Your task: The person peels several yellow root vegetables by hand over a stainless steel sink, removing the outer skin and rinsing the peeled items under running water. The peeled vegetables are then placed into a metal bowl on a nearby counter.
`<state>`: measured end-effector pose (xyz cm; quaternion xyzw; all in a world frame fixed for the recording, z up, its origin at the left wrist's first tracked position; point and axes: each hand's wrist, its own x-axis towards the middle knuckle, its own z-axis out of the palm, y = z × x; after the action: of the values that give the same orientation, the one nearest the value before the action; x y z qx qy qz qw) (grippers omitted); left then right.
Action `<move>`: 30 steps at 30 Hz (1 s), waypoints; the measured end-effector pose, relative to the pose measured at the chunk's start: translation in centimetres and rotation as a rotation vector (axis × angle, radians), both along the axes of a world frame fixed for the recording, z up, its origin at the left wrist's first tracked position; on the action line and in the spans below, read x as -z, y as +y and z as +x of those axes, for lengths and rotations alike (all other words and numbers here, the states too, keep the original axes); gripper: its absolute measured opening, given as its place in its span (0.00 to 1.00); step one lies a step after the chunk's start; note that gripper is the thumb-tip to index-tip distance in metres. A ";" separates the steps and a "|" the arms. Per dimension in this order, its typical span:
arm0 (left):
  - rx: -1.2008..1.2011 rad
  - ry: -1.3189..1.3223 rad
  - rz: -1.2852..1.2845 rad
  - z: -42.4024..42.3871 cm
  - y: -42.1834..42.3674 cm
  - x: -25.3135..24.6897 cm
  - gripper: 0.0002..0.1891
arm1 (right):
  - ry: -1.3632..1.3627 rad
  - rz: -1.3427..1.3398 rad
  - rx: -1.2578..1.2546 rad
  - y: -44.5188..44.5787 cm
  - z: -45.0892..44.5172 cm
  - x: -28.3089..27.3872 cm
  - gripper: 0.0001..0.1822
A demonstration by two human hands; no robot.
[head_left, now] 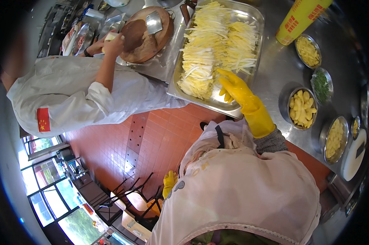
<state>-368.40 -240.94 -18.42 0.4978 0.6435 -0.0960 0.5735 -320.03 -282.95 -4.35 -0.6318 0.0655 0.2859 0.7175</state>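
My right hand (231,84), in a yellow rubber glove, hovers over the near right part of a large stainless steel tray (178,93). Its fingers are apart and nothing shows in them; one fingertip is close to the vegetable, and I cannot tell whether it touches. Rows of pale yellow and white vegetable strips (199,55), apparently cut napa cabbage, fill much of the tray. Bare metal shows at its near right and far right. My left hand (169,183), gloved the same way, hangs low beside my apron (239,183), partly hidden by it, with its grip unclear.
To the left a co-worker (77,95) in white holds a pale piece beside a round wooden chopping board (141,52) with a cleaver (153,23) on it. Steel bowls of ginger (302,105), chopped greens (321,85) and pale chunks (335,139) stand right, near a yellow container (297,23).
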 end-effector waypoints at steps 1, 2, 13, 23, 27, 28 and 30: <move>-0.031 0.009 -0.002 0.9 -0.1 -1.0 0.10 | 0.002 -0.008 -0.001 0.3 -0.2 0.1 0.28; -0.032 0.010 -0.001 1.1 0.0 -1.4 0.10 | 0.008 -0.011 -0.004 0.5 -0.2 0.0 0.28; 1.124 0.033 0.499 -3.6 3.5 1.1 0.09 | -0.029 0.006 0.053 1.6 0.0 -0.3 0.26; -0.015 0.007 0.112 -1.4 0.8 -0.1 0.13 | -0.010 0.056 0.089 2.1 0.6 -2.1 0.24; -0.029 0.049 0.102 -1.3 0.7 -0.2 0.13 | -0.008 0.086 0.077 1.3 1.0 -2.0 0.25; 0.170 0.074 0.161 -1.2 0.5 -0.5 0.13 | -0.004 0.074 0.079 1.2 1.0 -1.9 0.25; 0.477 0.100 0.249 -0.8 0.1 -1.4 0.13 | 0.003 0.048 0.087 0.8 1.0 -2.0 0.25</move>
<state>-369.17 -240.80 -16.97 0.6966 0.5426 -0.1729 0.4364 -319.01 -282.16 -2.34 -0.6104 0.0873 0.2569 0.7442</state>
